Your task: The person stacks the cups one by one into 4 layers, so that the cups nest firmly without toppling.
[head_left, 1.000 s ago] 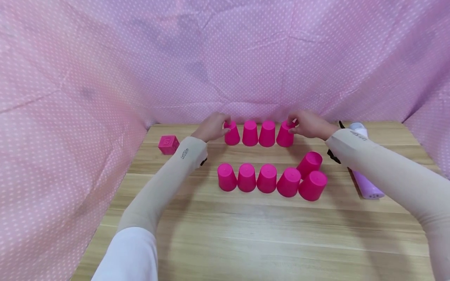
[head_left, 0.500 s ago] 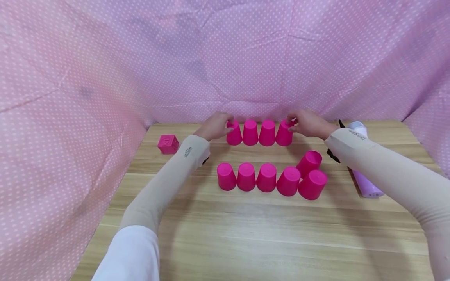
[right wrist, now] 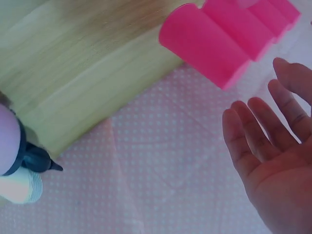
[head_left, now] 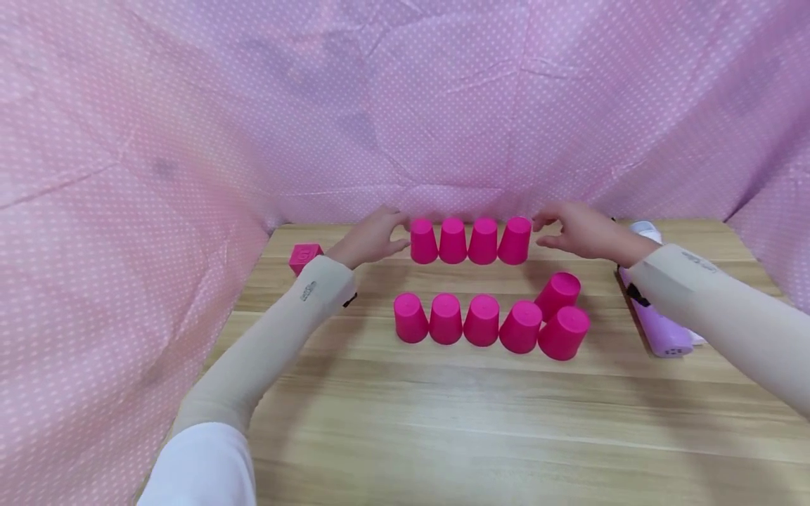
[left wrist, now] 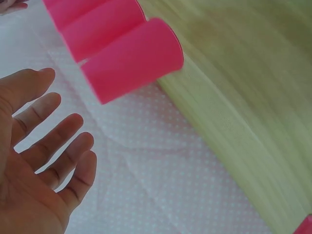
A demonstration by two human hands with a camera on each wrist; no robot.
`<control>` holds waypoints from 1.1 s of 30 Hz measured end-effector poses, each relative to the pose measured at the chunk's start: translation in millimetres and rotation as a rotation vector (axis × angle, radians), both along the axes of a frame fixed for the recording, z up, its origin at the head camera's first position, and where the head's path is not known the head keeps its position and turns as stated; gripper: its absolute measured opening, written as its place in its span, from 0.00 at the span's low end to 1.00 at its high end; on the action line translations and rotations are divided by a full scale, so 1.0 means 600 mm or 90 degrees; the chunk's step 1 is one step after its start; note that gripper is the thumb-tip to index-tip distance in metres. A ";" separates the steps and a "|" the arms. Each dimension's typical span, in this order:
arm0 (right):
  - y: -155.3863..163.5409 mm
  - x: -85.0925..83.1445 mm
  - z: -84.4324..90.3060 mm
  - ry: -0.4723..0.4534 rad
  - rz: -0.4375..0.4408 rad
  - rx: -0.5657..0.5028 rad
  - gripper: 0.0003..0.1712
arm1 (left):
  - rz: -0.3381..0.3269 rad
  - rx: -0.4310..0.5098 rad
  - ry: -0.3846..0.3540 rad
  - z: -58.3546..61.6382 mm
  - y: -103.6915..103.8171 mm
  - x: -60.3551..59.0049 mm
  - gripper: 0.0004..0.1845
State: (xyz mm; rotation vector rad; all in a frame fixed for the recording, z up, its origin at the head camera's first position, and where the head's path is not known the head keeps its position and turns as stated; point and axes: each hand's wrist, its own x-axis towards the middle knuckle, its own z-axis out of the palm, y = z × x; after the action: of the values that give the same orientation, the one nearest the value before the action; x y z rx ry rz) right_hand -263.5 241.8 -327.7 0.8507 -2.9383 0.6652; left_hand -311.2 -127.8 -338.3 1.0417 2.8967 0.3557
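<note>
A back row of several upside-down pink cups stands near the table's far edge. My left hand hovers open just left of its leftmost cup, not touching it. My right hand hovers open just right of the rightmost cup, also apart from it. In both wrist views the fingers are spread and hold nothing. A nearer row of several upside-down pink cups stands mid-table, with one more cup tilted behind its right end.
A pink cube lies at the table's far left. A lilac bottle lies on its side at the right, under my right forearm. Pink dotted cloth walls the wooden table on three sides.
Both hands have let go of the end cups of the back row and drawn outward, fingers opening. The back row stands closed up.
</note>
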 end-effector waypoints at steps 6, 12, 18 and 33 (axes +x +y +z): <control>0.023 0.059 0.006 0.013 0.037 0.005 0.15 | -0.058 -0.003 0.024 0.011 -0.027 0.069 0.16; 0.046 0.108 -0.017 0.025 0.049 0.004 0.16 | -0.113 0.027 -0.023 0.002 -0.041 0.136 0.15; 0.057 0.125 -0.048 0.053 0.053 -0.016 0.20 | -0.168 0.047 -0.036 -0.019 -0.045 0.166 0.14; 0.050 0.131 -0.054 0.046 0.039 -0.044 0.19 | -0.166 0.082 -0.053 -0.030 -0.049 0.180 0.13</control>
State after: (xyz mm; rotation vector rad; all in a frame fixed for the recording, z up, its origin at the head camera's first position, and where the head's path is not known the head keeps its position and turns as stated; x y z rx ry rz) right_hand -185.2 271.7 -360.3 0.9419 -2.8177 0.7192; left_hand -203.4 -157.1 -356.2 1.3682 2.6497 0.5603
